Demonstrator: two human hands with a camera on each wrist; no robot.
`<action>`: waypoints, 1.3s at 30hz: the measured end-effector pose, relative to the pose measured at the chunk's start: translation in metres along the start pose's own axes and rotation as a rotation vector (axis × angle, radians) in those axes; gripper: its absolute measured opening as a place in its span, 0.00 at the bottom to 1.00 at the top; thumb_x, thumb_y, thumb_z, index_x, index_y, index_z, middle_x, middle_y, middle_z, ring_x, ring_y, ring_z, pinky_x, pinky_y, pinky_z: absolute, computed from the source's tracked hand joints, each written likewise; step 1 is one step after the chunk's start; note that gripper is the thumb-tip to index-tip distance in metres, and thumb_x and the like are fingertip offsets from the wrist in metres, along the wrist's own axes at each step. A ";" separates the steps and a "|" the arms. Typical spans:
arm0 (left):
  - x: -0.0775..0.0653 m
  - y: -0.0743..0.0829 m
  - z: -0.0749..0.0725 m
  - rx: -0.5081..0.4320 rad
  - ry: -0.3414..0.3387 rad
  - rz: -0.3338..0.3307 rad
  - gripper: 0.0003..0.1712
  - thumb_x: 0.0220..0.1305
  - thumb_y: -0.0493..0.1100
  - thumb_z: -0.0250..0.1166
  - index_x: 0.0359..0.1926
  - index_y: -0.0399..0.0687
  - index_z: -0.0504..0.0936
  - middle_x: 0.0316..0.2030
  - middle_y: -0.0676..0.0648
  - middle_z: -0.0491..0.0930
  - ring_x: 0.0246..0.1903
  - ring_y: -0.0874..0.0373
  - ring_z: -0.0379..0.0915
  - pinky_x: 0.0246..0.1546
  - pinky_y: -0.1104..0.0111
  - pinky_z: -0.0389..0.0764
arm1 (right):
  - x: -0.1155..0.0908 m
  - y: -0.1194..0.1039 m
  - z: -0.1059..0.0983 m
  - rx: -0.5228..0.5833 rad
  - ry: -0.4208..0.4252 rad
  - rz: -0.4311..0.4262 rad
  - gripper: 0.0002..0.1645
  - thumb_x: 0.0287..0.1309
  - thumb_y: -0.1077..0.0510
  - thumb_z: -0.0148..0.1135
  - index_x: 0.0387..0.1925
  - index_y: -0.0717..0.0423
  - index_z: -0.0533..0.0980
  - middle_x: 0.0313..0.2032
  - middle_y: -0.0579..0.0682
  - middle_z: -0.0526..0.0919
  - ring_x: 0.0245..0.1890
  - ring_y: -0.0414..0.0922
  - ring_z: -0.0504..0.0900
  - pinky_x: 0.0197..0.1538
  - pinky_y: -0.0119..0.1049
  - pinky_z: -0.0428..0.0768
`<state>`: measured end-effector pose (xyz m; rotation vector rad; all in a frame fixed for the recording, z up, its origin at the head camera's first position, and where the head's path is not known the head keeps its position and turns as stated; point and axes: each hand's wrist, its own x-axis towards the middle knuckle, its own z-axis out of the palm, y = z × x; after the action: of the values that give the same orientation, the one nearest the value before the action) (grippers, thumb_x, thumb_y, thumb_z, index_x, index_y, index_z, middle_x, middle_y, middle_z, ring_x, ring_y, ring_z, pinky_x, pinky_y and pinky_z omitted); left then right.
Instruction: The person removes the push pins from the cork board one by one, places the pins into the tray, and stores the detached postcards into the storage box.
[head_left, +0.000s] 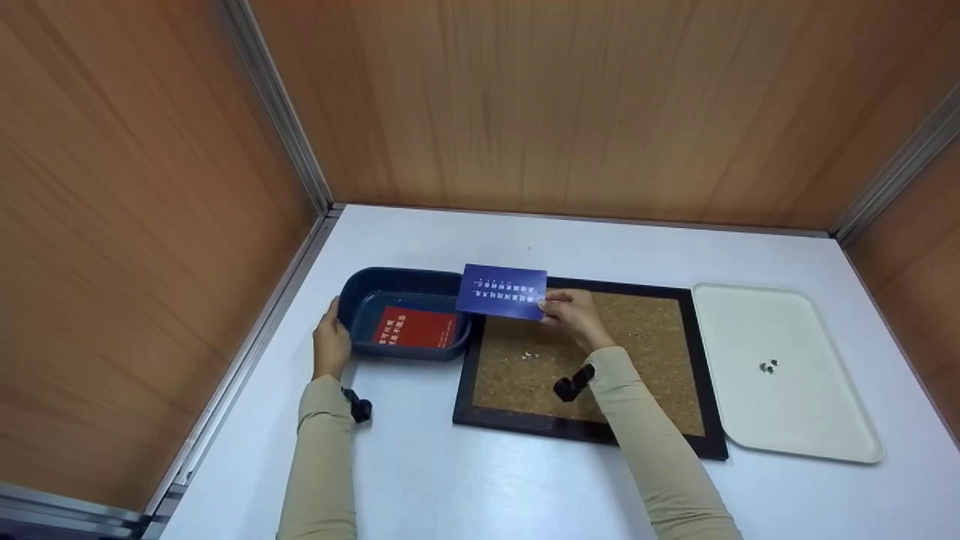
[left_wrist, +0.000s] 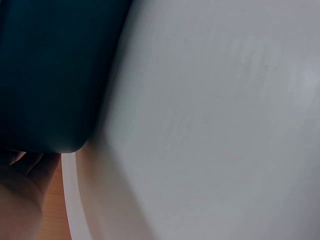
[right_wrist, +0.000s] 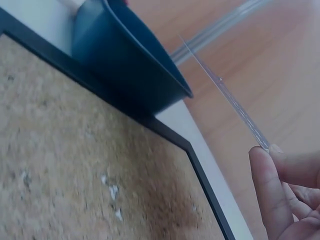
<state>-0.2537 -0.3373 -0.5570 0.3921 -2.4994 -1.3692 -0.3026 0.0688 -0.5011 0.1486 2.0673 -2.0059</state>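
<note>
My right hand (head_left: 576, 315) pinches a blue card (head_left: 501, 291) with white lettering at its right edge, between thumb and fingers. The card hangs above the cork board's upper left corner and overlaps the basin's right end in the head view; the right wrist view has it nearly edge-on. Against the left end of the dark teal basin (head_left: 405, 351) lies my left hand (head_left: 331, 346), its fingers (left_wrist: 42, 170) along the outer wall. Inside the basin lies a red card (head_left: 417, 328) with white lettering.
The black-framed cork board (head_left: 517, 390) lies right of the basin, with several small shiny pieces (head_left: 530, 355) on it. Farther right, a pale tray (head_left: 795, 405) holds some small metallic pieces (head_left: 768, 367). Wood-patterned panels (head_left: 570, 112) stand around the white table (head_left: 420, 457).
</note>
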 end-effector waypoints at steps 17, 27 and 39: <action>-0.001 -0.002 0.001 -0.035 0.020 0.009 0.28 0.72 0.29 0.36 0.72 0.33 0.56 0.71 0.32 0.55 0.72 0.40 0.50 0.74 0.55 0.54 | -0.004 -0.007 0.049 -0.059 -0.030 -0.018 0.16 0.57 0.67 0.63 0.47 0.71 0.77 0.36 0.55 0.80 0.28 0.41 0.82 0.50 0.48 0.84; -0.002 -0.002 0.001 -0.042 0.018 0.000 0.28 0.72 0.30 0.36 0.72 0.34 0.55 0.71 0.32 0.56 0.72 0.41 0.50 0.74 0.55 0.54 | -0.005 -0.007 0.072 -0.088 -0.036 -0.018 0.14 0.57 0.67 0.64 0.45 0.70 0.78 0.38 0.59 0.83 0.28 0.40 0.83 0.51 0.49 0.83; -0.002 -0.002 0.002 -0.046 0.030 0.006 0.28 0.72 0.30 0.37 0.72 0.34 0.56 0.71 0.33 0.55 0.72 0.41 0.50 0.73 0.55 0.55 | -0.002 0.007 0.096 -0.003 -0.004 0.009 0.17 0.57 0.69 0.64 0.48 0.71 0.77 0.41 0.60 0.82 0.28 0.40 0.83 0.44 0.39 0.86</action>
<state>-0.2526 -0.3359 -0.5597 0.3917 -2.4380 -1.4054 -0.2887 -0.0260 -0.5088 0.1536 2.0633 -1.9966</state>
